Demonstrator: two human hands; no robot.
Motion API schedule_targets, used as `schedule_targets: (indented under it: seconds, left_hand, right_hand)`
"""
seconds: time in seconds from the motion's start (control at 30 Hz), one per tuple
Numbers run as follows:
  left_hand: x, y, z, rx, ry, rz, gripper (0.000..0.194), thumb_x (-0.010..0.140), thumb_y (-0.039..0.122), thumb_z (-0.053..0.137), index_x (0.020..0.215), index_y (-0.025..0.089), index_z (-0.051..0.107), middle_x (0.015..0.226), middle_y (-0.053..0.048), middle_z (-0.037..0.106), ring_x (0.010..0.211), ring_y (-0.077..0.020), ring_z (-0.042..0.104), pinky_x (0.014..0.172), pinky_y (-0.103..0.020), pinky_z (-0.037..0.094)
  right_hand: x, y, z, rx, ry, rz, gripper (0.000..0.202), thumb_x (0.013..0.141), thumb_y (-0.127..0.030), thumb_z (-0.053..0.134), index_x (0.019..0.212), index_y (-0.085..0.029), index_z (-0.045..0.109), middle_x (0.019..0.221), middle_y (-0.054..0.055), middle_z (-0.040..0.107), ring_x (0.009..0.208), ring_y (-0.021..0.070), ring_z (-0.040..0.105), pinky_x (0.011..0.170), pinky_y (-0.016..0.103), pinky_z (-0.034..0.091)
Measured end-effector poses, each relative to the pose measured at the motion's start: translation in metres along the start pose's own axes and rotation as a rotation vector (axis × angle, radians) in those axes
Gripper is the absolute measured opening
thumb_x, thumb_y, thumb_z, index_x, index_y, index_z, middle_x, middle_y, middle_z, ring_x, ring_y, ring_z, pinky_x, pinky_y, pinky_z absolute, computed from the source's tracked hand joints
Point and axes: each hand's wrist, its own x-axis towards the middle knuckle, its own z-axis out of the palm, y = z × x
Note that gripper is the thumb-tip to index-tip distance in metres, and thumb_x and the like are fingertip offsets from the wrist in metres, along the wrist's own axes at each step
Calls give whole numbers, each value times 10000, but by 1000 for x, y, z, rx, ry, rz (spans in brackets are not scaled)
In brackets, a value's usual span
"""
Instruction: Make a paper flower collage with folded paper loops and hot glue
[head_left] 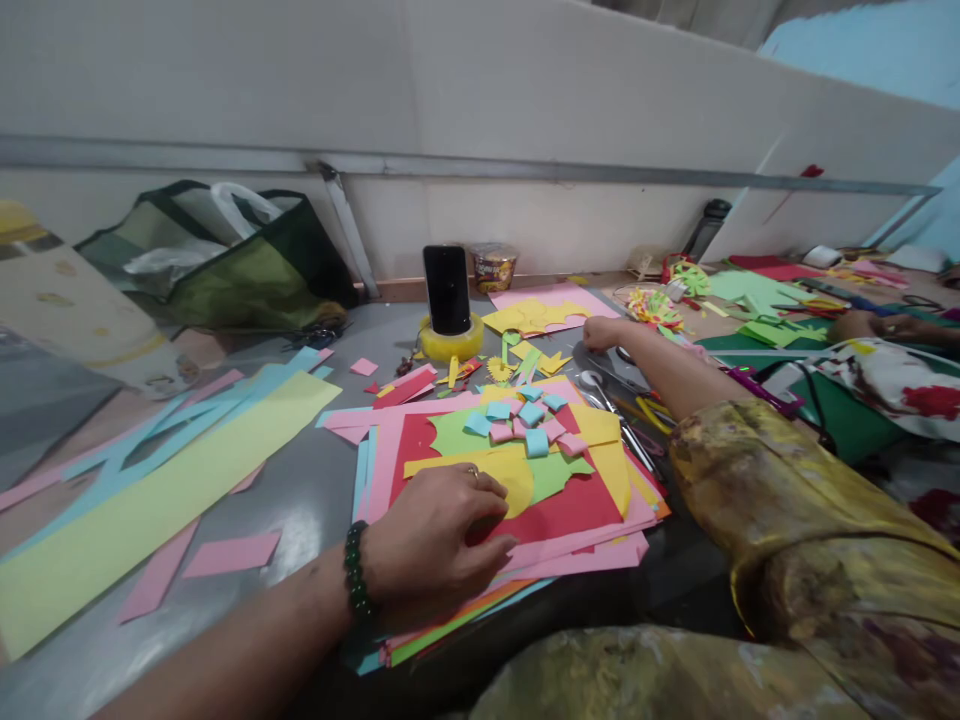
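Note:
My left hand [439, 540] rests on a stack of coloured paper [577, 505], its fingers loosely bent and the thumb apart from them. Nothing shows in its grasp. Just beyond its fingers, small folded pink and blue paper strips [536, 442] lie on yellow and green cut pieces. My right hand [600, 334] is stretched out to the far side, fingers curled closed, beside a yellow paper sheet with cut edges [532, 317]. What those fingers hold, if anything, is hidden. Scissors [596, 385] lie nearer to me, below the right forearm.
A phone [447, 290] stands in a yellow tape roll [452, 340], near a snack cup [493, 267]. To the left are long paper strips [187, 490], a bottle [90, 310] and a green bag [247, 270]. Another person's hand [859, 326] is at the far right.

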Motion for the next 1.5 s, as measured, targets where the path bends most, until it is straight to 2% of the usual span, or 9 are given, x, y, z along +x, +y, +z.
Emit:
schedule_targets:
  seconds: [0.47,0.7,0.97,1.1,1.2,1.3,1.37,1.43,1.5]
  left_hand:
    - [-1,-2,0,4,5,23,218,881,321,576,733,215,697,987,-72,778,874,-217,699,750,-305,517]
    - [-1,-3,1,12,12,27,217,883,323,580,728,217,687,934,-76,761,877,-221,693,745,-305,512]
    - [0,-2,1,17,8,18,228,879,320,583,706,210,682,930,-65,773,832,-217,692,715,-309,502]
    - [0,-1,0,11,-6,4,217,875,322,586,723,211,693,972,-62,780,862,-223,699,738,-315,512]
    - [0,-1,0,-4,-7,-3,213,876,319,586,728,212,697,1003,-60,780,892,-225,703,763,-319,521]
    - [-1,-2,1,-4,12,13,221,891,329,572,759,220,712,998,-70,777,908,-222,703,768,-312,527]
    - [-2,-3,1,-2,19,19,225,897,339,568,776,226,720,1003,-73,777,921,-223,705,775,-311,532]
    - [-2,-3,1,2,21,17,224,895,340,567,783,228,725,1024,-69,779,935,-226,708,787,-317,536]
    - [-1,-2,1,14,15,17,228,892,340,566,781,225,730,1041,-69,782,951,-235,711,796,-326,542]
  right_hand:
    - [-3,-2,-1,2,5,-58,382,961,-388,633,1271,-166,611,1285,97,625,1085,243,646,902,449,571]
    - [-11,1,-4,21,158,-170,204,861,-137,613,967,-99,783,877,74,785,862,183,724,758,212,518]
    - [-6,-12,0,10,239,-248,130,692,-90,673,735,-121,792,691,65,764,713,176,702,660,211,491]
    - [-11,-14,-1,35,388,-236,139,707,-58,631,666,-116,750,668,54,736,748,164,687,679,204,466]
    - [-18,-12,-20,92,548,-199,169,724,-30,607,755,-112,752,769,82,751,790,179,671,687,232,470]
    - [-50,-8,-44,200,709,-202,218,806,-76,577,944,-108,742,870,84,745,772,155,641,665,243,476]
    - [-94,0,-51,385,840,-301,151,825,-133,617,926,-126,728,788,41,709,687,125,601,621,238,476]
    - [-149,19,-37,555,913,-488,49,811,-214,712,840,-176,723,708,4,668,637,117,579,601,252,491]
    - [-200,49,0,718,911,-612,82,814,-311,772,865,-263,729,775,2,687,697,139,619,634,272,529]
